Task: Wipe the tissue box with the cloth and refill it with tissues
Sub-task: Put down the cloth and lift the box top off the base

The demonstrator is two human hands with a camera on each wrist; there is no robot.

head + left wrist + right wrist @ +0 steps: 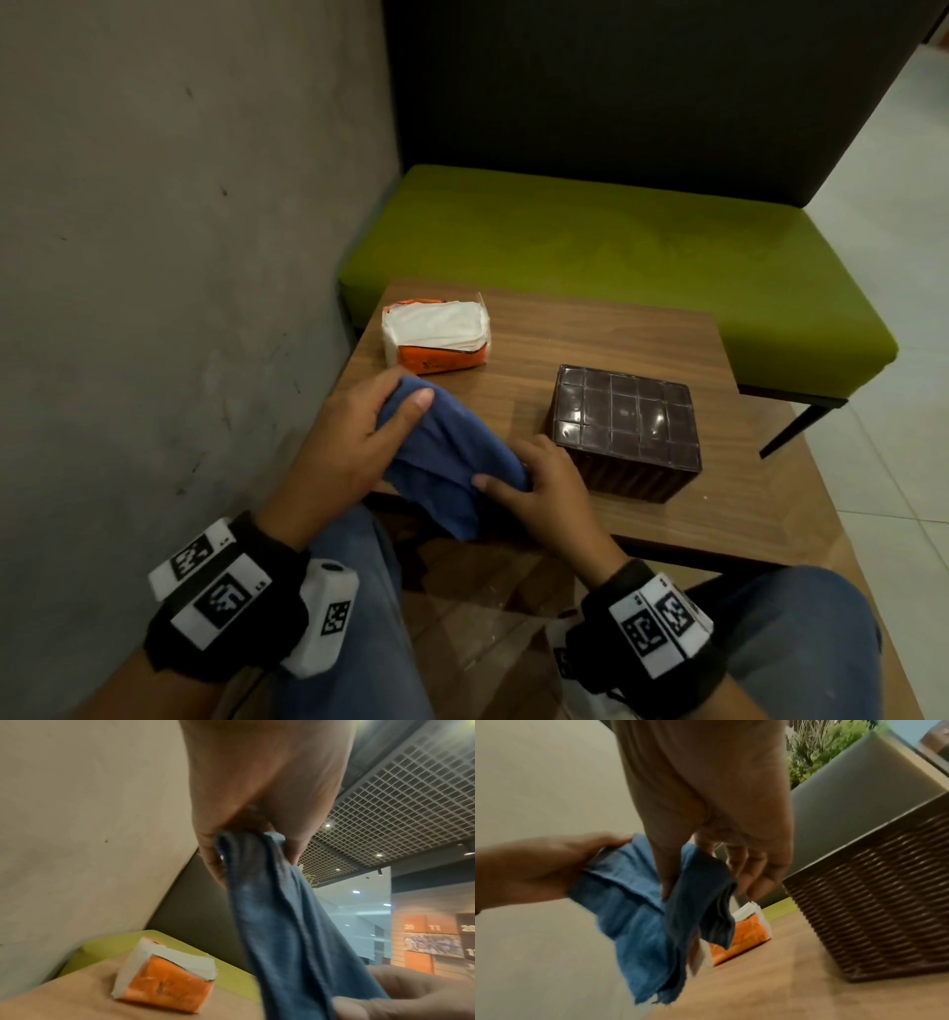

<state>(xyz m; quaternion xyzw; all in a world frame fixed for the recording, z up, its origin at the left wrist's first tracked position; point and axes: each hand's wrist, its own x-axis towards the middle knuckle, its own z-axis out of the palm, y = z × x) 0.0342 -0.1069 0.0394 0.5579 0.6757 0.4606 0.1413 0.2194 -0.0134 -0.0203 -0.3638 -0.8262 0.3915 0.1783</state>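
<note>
A blue cloth (pixel 441 457) is stretched between both hands above the table's near left edge. My left hand (pixel 354 437) grips its far end, thumb on top; the wrist view shows the cloth (pixel 282 923) bunched in that grip. My right hand (pixel 539 488) pinches the near end, the cloth (pixel 654 912) hanging from its thumb and fingers. The dark brown tissue box (pixel 624 429) stands just right of my right hand, with a tiled top and woven sides (pixel 875 902). An opened orange tissue pack (pixel 436 334) with white tissues showing lies at the table's far left.
The small wooden table (pixel 590 329) stands against a grey wall (pixel 179 231) on the left. A green bench seat (pixel 616 241) with a dark backrest runs behind it. My knees in jeans (pixel 796 627) are below the table's near edge.
</note>
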